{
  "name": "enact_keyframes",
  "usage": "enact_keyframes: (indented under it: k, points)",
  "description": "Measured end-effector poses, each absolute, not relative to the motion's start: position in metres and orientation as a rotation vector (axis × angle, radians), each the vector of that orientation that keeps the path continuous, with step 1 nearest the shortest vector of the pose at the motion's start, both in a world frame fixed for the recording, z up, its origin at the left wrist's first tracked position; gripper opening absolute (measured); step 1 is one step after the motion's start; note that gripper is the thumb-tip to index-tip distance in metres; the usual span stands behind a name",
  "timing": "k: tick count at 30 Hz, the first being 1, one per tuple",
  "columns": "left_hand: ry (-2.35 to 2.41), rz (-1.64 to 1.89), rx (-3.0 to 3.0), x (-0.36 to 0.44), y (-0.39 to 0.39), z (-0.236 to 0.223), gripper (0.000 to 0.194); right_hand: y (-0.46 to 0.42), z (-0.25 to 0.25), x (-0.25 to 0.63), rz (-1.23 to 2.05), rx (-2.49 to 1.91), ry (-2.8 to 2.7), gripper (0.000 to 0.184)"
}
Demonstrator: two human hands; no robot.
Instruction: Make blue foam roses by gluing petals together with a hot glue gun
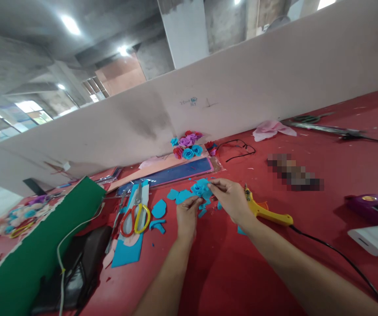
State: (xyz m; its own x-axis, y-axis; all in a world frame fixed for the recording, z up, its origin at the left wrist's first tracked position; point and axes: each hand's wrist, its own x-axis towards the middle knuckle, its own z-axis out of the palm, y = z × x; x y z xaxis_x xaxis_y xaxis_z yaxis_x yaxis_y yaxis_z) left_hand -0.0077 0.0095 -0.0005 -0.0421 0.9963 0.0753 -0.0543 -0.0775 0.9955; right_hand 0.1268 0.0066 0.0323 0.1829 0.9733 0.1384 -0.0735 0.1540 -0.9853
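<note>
A blue crepe-paper flower (201, 188) is held up just above the red table, between my two hands. My left hand (187, 217) pinches it low, with thumb and fingertips together. From the other side, my right hand (234, 199) has its fingertips closed on the flower's right edge. Cut blue petals (159, 208) and small scraps lie left of and beneath the hands. A yellow glue gun (271, 214) rests on the table close to my right forearm. Scissors (136, 219) with red and yellow handles lie on folded blue paper (128, 252) to the left.
Finished paper flowers (188, 147) stand by the low white partition (110, 131). Eyeglasses (240, 149), pink paper (272, 130) and a pixelated object (294, 172) lie behind. A green board (41, 245) and dark bag (87, 263) flank the left; a white charger (375, 240) sits right.
</note>
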Motion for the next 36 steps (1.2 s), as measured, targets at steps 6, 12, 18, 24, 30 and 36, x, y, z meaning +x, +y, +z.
enact_keyframes:
  k: [6,12,18,24,30,36]
  points:
    - [1.154,1.314,1.208,-0.008,0.012,-0.002,0.015,0.003,0.039,0.126,1.015,-1.127,-1.100,0.020]
    - [1.165,1.342,1.208,-0.008,0.011,-0.002,0.014,0.001,0.043,0.126,1.025,-1.148,-1.115,0.018]
    - [1.170,1.339,1.236,-0.008,0.012,-0.002,0.012,-0.002,0.045,0.125,0.990,-1.166,-1.150,0.018]
    - [1.202,1.355,1.238,-0.007,0.011,-0.001,0.013,-0.002,0.044,0.124,1.021,-1.127,-1.141,0.021]
    - [1.183,1.352,1.232,-0.007,0.012,-0.004,0.012,-0.004,0.045,0.122,1.026,-1.118,-1.155,0.021]
    - [1.159,1.370,1.204,-0.008,0.013,-0.006,0.013,-0.007,0.048,0.120,1.003,-1.115,-1.164,0.025]
